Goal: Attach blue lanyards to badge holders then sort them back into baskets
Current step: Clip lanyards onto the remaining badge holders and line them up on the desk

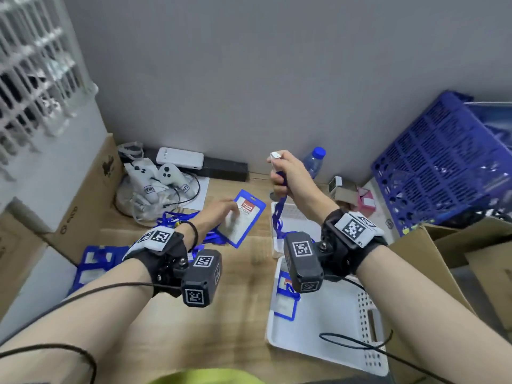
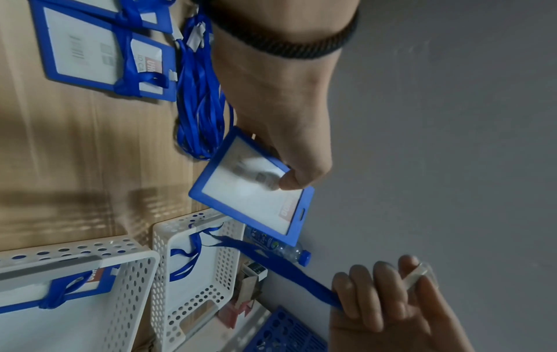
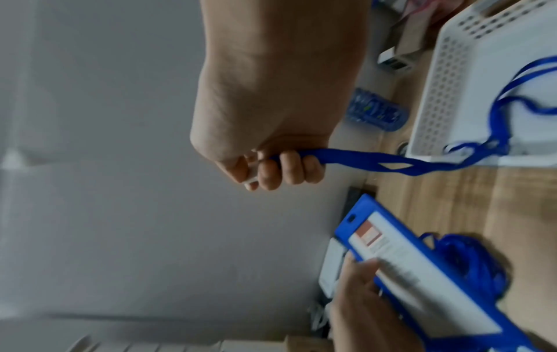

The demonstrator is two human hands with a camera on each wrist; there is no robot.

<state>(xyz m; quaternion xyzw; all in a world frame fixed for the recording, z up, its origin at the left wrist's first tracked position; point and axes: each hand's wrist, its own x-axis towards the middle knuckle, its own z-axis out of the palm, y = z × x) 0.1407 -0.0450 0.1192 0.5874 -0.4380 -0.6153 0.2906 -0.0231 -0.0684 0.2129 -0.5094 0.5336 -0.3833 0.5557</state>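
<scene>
- Bring the white clip end [image 1: 275, 155] at the top of your right hand [image 1: 288, 178] across to the slot [image 2: 302, 212] in the blue badge holder [image 1: 240, 217]; keep the holder steady and its slotted edge turned toward that hand.
- Your right hand is clenched around the blue lanyard [image 1: 278, 217], which trails down into the far white basket [image 1: 299, 217] just beneath it.
- Your left hand [image 1: 219, 214] pinches the holder, thumb on its clear face, above the table.

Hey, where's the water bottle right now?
In the head view the water bottle stands at the back of the table against the grey wall, just behind the raised right hand and left of the blue crate.
</scene>
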